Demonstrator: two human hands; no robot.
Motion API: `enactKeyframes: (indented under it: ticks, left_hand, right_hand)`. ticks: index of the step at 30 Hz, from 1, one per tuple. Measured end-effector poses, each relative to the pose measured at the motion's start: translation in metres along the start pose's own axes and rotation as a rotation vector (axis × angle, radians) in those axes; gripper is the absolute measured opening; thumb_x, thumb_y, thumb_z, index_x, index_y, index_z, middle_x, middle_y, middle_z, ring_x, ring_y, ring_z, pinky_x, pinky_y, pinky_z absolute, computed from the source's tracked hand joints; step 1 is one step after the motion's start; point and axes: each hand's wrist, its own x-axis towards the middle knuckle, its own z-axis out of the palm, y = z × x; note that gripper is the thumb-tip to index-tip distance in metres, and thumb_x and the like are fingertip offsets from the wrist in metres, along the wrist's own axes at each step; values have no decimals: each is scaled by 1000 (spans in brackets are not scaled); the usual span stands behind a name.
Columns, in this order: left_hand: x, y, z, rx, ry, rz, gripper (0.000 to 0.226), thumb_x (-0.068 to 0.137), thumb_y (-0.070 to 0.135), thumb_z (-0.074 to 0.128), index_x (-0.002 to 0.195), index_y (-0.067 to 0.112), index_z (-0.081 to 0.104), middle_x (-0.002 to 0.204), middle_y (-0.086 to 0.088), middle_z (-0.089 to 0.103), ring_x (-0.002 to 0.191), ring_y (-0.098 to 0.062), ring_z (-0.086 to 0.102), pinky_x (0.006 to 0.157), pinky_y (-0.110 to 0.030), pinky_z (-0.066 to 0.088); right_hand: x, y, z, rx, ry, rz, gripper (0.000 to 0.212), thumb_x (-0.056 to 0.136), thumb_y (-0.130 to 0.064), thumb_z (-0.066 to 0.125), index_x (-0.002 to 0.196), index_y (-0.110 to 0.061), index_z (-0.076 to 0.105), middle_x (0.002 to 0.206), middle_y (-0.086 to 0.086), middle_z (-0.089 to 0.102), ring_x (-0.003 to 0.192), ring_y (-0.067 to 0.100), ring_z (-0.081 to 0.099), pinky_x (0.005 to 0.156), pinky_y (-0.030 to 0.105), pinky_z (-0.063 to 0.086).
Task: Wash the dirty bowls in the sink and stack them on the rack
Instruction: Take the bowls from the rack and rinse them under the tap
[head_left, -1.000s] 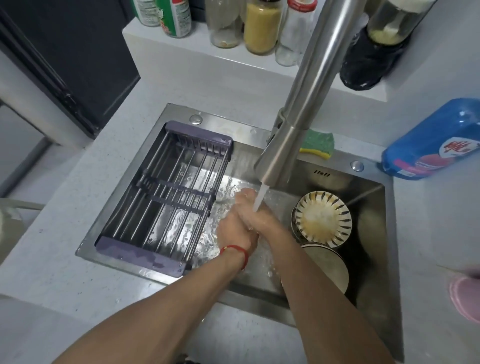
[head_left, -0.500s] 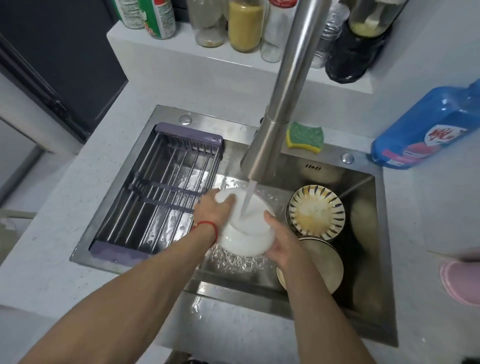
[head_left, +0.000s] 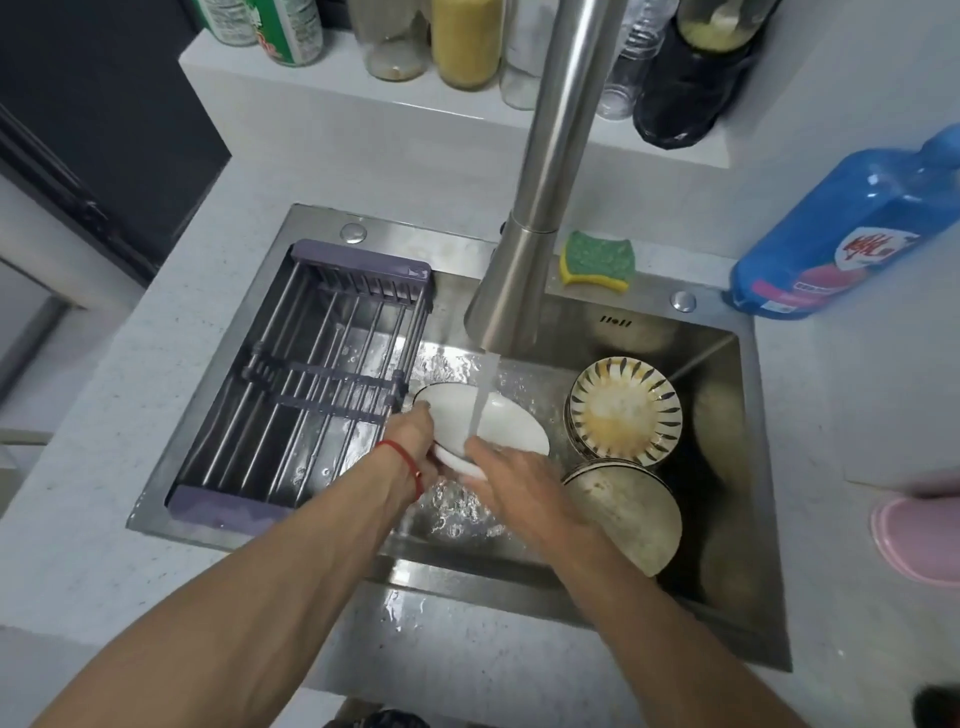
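A white bowl (head_left: 498, 421) is tilted under the running tap (head_left: 524, 260), its inside facing up and away. My left hand (head_left: 410, 441) grips its left rim, a red string at the wrist. My right hand (head_left: 509, 467) holds its near right edge. In the right half of the steel sink (head_left: 748, 519) a striped bowl (head_left: 623, 410) with yellowish residue sits on other bowls. A dirty pale bowl (head_left: 634, 519) lies in front of it. The purple-ended drying rack (head_left: 311, 379) spans the sink's left half and holds nothing.
A green and yellow sponge (head_left: 597, 260) lies on the sink's back ledge. A blue detergent bottle (head_left: 852, 223) lies on the counter at right. Jars and bottles (head_left: 462, 41) line the rear shelf. A pink object (head_left: 919, 535) sits at the right edge.
One second ago my hands were clasped together under the water with no bowl. They then took up the white bowl, bottom up, and it is now turned so its inside faces the stream.
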Motion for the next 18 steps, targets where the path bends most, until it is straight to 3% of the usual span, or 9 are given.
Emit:
enactKeyframes:
  ticks: [1,3,5,7,10,12,15,18]
  left_hand:
    - [1,-4,-6,-39,-12,8,34,110,37,45,120,7,58,104,-19,71,88,-36,70,91,-68,55]
    - [7,-17,-13,-89,-48,37,44,108,46,45,122,8,60,110,-18,74,96,-37,73,91,-64,57]
    - [12,-31,-11,-75,-93,73,54,106,52,44,132,9,62,117,-18,75,106,-37,73,96,-62,56]
    - [8,-36,0,-87,-125,63,56,107,54,37,130,10,64,117,-19,75,109,-33,72,102,-57,54]
    - [12,-31,5,-158,-164,57,67,101,63,36,139,11,57,134,-23,66,122,-28,67,116,-47,45]
    - [28,-31,-2,-149,-146,64,89,85,80,46,140,10,56,129,-24,69,117,-33,70,109,-50,52]
    - [47,-49,-4,-30,-26,82,102,61,96,57,125,18,69,115,-13,77,96,-34,77,85,-55,63]
    - [17,-50,11,-34,-35,48,77,90,81,44,116,14,72,94,-10,79,71,-25,76,56,-34,62]
  right_hand:
    - [-2,4,-1,81,-97,20,49,105,-53,46,145,-24,44,147,4,57,128,27,59,99,41,48]
    - [6,16,-1,141,-279,183,73,104,-66,25,163,-23,22,172,5,13,157,25,17,125,45,20]
    - [36,24,3,10,-285,319,79,106,-63,15,165,-13,-2,170,11,-18,158,27,-13,128,47,0]
    - [62,14,9,-74,-233,331,75,107,-57,11,161,-13,-16,164,8,-33,155,28,-25,127,51,-9]
    - [67,3,11,53,-245,75,63,107,-54,3,162,-30,-18,169,-1,-22,154,18,-26,126,48,-15]
    - [40,11,3,39,-381,-78,62,109,-54,6,162,-32,-16,171,-7,-16,155,16,-21,128,43,-9]
    - [22,46,-1,-207,-339,83,72,108,-55,14,162,-18,-16,168,2,-28,155,21,-25,129,43,-2]
    - [45,42,6,-318,-194,229,73,109,-53,17,162,-13,-12,168,12,-25,155,29,-25,128,49,-5]
